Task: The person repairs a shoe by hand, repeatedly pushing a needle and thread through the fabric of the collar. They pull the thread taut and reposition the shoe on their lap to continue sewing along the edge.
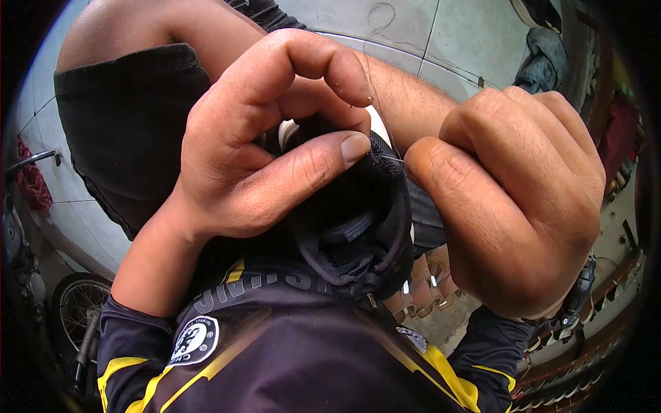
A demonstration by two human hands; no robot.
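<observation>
A black shoe (pixel 358 241) with a white sole edge rests in the lap, its opening facing up. My left hand (pixel 275 138) pinches the shoe's black mesh edge between thumb and fingers. Just right of it, my right hand (pixel 509 193) is closed, thumb against the curled index finger, on a thin needle (pixel 391 158) whose other end meets the fabric. Dark thread (pixel 370 76) runs up from the shoe area onto the floor. The fingertips of my right hand are partly hidden behind its thumb.
Grey floor tiles (pixel 399 20) lie beyond the crossed legs. Loose thread loops over them. At the lower left is a wheel (pixel 79 310); a blue-grey cloth (pixel 544 62) lies at the upper right. Rows of footwear (pixel 571 372) line the right side.
</observation>
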